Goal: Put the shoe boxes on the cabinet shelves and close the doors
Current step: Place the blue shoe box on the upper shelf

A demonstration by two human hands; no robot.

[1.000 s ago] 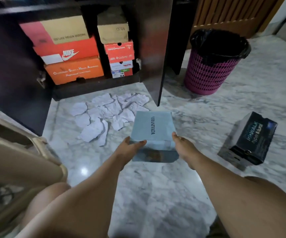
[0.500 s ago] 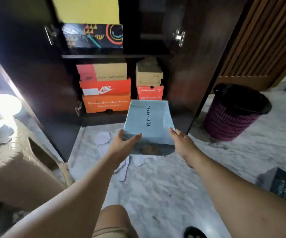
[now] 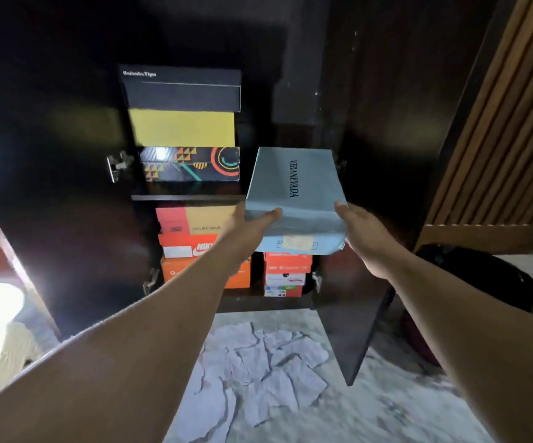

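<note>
The left hand (image 3: 252,223) and the right hand (image 3: 359,223) each grip one side of the blue box (image 3: 295,187), so it stays flat in the air by the open cabinet (image 3: 290,75), likely going on a shelf (image 3: 188,197).

Box (image 3: 294,190) up between both hands, left hand (image 3: 246,225), right hand (image 3: 359,233), before the cabinet (image 3: 322,91); stacked boxes (image 3: 183,129) left, papers (image 3: 258,362) below on floor.
</note>
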